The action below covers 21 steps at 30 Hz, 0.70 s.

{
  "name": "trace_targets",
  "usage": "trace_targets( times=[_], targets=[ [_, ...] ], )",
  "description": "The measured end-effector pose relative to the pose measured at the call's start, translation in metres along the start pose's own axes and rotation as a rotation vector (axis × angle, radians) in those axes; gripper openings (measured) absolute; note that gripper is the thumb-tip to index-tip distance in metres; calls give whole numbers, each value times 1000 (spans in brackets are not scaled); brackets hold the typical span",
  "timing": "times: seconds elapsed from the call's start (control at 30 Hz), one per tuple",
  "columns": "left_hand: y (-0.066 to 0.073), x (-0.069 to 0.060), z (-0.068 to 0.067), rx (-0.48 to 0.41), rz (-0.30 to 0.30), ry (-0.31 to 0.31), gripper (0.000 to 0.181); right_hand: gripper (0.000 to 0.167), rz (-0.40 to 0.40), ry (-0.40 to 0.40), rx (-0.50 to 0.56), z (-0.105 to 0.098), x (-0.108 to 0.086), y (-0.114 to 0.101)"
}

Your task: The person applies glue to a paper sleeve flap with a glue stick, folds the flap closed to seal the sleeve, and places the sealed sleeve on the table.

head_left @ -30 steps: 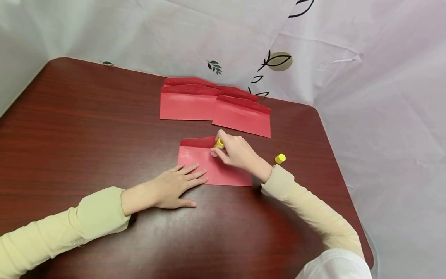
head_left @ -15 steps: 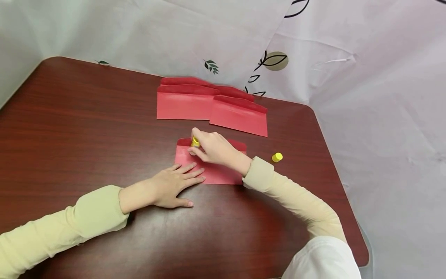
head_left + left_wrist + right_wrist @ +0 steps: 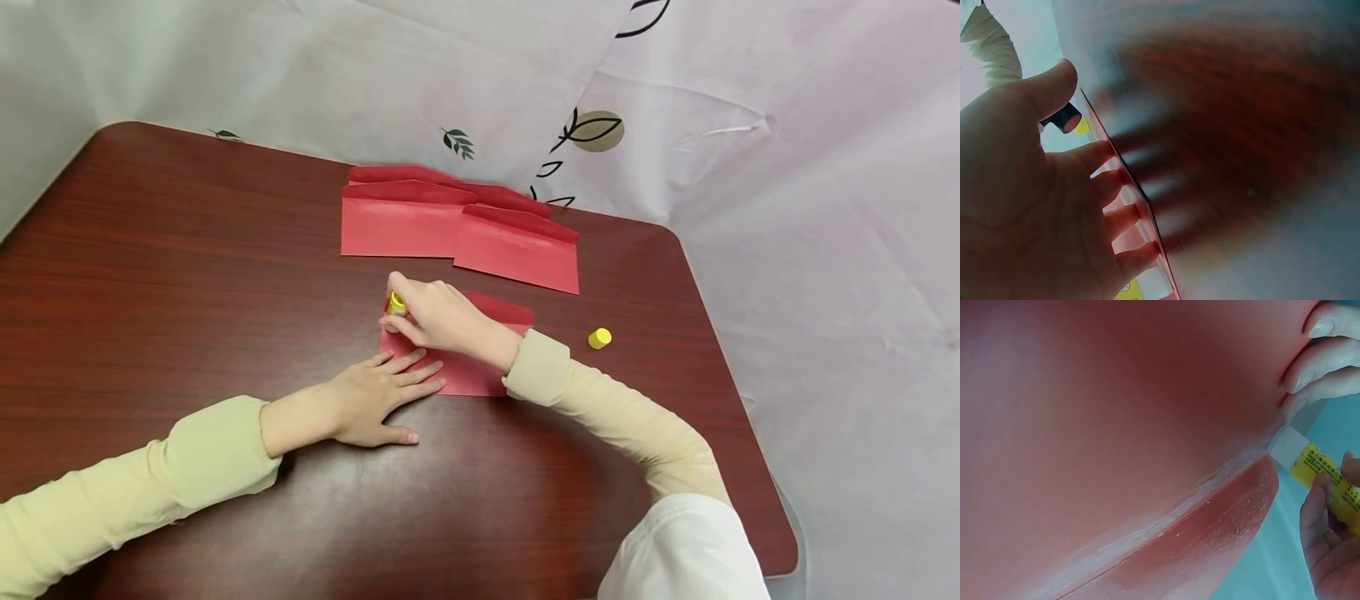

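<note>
A red envelope (image 3: 472, 375) lies on the table with its flap opened away from me. My right hand (image 3: 446, 317) grips a yellow glue stick (image 3: 1329, 478) between thumb and fingers; its white end touches the envelope near the left end of the flap fold. In the right wrist view a whitish glue streak (image 3: 1166, 519) runs along that fold, with specks on the flap (image 3: 1229, 519). My left hand (image 3: 375, 400) lies flat, fingers spread, fingertips resting on the envelope's lower left part. The envelope's middle is partly hidden under my right hand.
Several red envelopes (image 3: 397, 225) with raised flaps overlap at the table's back edge. A yellow cap (image 3: 599, 338) stands to the right of my right forearm. The dark wooden table (image 3: 187, 292) is backed by a pale patterned curtain (image 3: 337, 83).
My right hand has slid left with the glue stick, from about the middle of the flap fold to its left end. My left hand has stayed in place on the envelope.
</note>
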<state>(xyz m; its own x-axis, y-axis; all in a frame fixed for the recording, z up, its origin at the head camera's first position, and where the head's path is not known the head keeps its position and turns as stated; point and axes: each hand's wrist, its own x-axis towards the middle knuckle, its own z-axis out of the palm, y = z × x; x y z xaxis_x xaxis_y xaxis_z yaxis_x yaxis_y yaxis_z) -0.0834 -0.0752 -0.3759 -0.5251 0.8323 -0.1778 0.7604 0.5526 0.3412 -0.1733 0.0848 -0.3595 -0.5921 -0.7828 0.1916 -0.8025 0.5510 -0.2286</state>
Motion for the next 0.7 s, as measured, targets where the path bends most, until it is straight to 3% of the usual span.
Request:
trace_targets(
  times=[0.4,0.7],
  targets=[
    [2,-1,-1,16,-9,-32,73,24,-13,-14,-50,-3,4,-3],
    [4,-1,0,20,-19,-26,74,23,17,-45,-50,-10,-6,1]
  ],
)
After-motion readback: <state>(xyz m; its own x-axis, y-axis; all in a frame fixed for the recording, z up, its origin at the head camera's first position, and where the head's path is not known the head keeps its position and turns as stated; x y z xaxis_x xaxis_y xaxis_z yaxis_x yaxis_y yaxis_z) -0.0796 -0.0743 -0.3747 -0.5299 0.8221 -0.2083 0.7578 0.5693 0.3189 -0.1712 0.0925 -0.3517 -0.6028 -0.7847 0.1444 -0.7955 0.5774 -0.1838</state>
